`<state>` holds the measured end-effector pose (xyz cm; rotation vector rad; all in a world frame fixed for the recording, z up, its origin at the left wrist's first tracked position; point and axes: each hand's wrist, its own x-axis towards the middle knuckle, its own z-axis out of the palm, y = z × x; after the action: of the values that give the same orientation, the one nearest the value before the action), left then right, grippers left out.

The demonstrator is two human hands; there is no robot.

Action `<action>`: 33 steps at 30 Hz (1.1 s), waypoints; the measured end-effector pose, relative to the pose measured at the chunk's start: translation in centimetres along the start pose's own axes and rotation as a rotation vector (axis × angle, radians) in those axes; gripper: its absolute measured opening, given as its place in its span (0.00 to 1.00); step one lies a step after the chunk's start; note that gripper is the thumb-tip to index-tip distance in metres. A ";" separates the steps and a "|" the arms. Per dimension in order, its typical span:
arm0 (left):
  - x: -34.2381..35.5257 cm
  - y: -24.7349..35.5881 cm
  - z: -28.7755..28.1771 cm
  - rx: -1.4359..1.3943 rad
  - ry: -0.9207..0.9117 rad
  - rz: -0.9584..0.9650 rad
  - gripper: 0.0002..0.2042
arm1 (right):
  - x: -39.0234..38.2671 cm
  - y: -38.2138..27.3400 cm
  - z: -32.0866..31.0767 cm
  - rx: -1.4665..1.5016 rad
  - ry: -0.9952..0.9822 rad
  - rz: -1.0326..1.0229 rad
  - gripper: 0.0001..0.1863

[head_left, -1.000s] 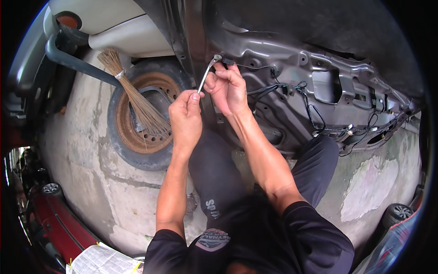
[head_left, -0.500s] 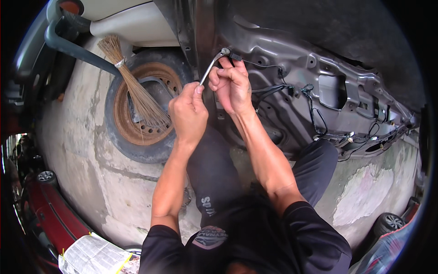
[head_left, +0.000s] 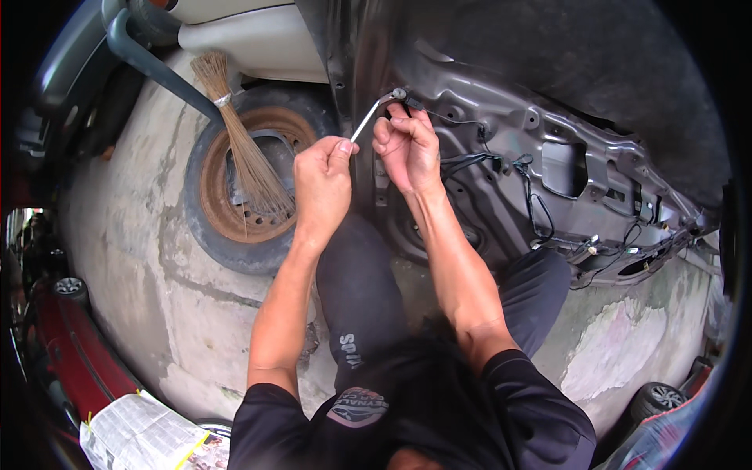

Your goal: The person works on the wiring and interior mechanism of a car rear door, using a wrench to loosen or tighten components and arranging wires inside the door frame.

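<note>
My left hand is closed round the handle of a slim silver wrench. The wrench slants up to the right, its head at a round metal piece by the upper left edge of the bare car door. Close beside that piece is a small black part with a thin wire running right to the door. My right hand is raised under it, fingertips against the black part and partly hidden behind it; the thumb and other fingers are curled in.
Left of my hands lies a tyre on a rusty rim, with a stick broom across it. Dark wiring hangs along the door. A grey curved tube reaches over the cracked concrete floor. A red car stands at lower left.
The view has shifted slightly, so the door and hands sit a little differently in it. The wrench stays at the round metal piece, with its handle tilted a bit flatter.
</note>
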<state>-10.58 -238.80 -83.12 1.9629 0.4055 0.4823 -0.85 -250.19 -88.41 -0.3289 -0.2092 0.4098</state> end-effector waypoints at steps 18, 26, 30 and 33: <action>0.3 -1.0 -0.6 -0.070 -0.072 -0.004 0.07 | -0.1 0.5 -1.2 -0.006 -0.003 0.024 0.13; 0.9 -0.4 -0.9 0.100 0.007 0.179 0.07 | 0.0 0.8 -1.0 -0.071 0.012 -0.016 0.11; 0.7 -0.7 -0.6 0.135 0.055 0.307 0.07 | 0.0 0.6 -0.5 -0.067 0.073 -0.031 0.14; 0.6 -0.8 -1.2 -0.021 -0.049 0.073 0.08 | -0.1 0.4 -0.2 -0.069 0.072 -0.003 0.13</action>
<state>-10.74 -237.21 -83.29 1.9705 0.2968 0.4819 -1.00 -249.92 -88.78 -0.4101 -0.1533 0.3880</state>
